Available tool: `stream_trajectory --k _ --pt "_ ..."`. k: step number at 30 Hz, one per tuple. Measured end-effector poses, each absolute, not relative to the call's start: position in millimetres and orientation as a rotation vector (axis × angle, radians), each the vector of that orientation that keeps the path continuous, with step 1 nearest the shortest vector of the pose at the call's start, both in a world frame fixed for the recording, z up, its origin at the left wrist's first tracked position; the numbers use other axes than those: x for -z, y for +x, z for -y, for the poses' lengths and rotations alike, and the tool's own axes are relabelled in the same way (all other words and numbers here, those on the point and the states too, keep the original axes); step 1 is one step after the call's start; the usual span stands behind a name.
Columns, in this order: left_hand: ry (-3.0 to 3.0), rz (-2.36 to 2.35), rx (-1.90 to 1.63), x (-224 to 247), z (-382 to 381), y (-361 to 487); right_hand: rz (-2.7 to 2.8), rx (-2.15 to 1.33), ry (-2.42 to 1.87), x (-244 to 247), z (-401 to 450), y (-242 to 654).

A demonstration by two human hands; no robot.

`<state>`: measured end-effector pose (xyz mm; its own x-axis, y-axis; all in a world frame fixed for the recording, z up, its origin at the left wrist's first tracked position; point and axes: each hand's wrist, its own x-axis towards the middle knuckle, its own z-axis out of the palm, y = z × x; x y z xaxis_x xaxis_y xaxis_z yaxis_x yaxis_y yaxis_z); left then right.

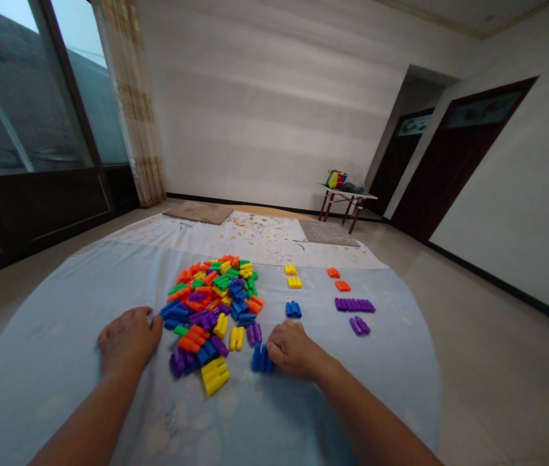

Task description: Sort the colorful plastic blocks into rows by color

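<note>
A heap of orange, green, blue, purple and yellow plastic pieces [216, 291] lies on the cloth-covered table [385, 388]. My right hand [293, 349] has its fingers closed on a blue piece [260, 359] at the heap's near right. My left hand [130, 336] rests on the cloth at the heap's left, fingers loosely bent and nothing seen in it. Right of the heap lie yellow pieces [294, 283], another blue piece [293, 310], orange pieces [343, 285], a long purple row [354, 305] and a shorter purple piece [360, 325].
At the table's far side lie a brown mat [199, 212] and a grey mat [328, 232]. Beyond, a small side table [346, 193] holds a colourful bag [335, 178] by the wall. A curtain [133, 103] hangs at the left.
</note>
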<state>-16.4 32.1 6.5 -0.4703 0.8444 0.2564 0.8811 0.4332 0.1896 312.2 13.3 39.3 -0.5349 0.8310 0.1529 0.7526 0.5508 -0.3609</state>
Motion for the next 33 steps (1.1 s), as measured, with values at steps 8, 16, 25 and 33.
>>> stream_trajectory --k 8,16,25,33 --pt "-1.583 2.562 0.402 -6.0 -34.6 -20.5 2.392 -0.452 -1.241 -35.3 -7.5 320.6" --pt "-1.564 2.595 0.313 -3.7 -39.9 -24.9 2.313 -0.471 -1.238 -39.5 -22.4 347.2" --pt "-1.574 2.562 0.315 4.0 -43.9 -31.5 2.268 -0.178 -1.717 -33.0 -76.8 414.2" --pt "-1.557 2.567 0.316 2.4 -43.1 -30.2 2.3 -0.179 -1.762 -20.3 -80.4 416.2"
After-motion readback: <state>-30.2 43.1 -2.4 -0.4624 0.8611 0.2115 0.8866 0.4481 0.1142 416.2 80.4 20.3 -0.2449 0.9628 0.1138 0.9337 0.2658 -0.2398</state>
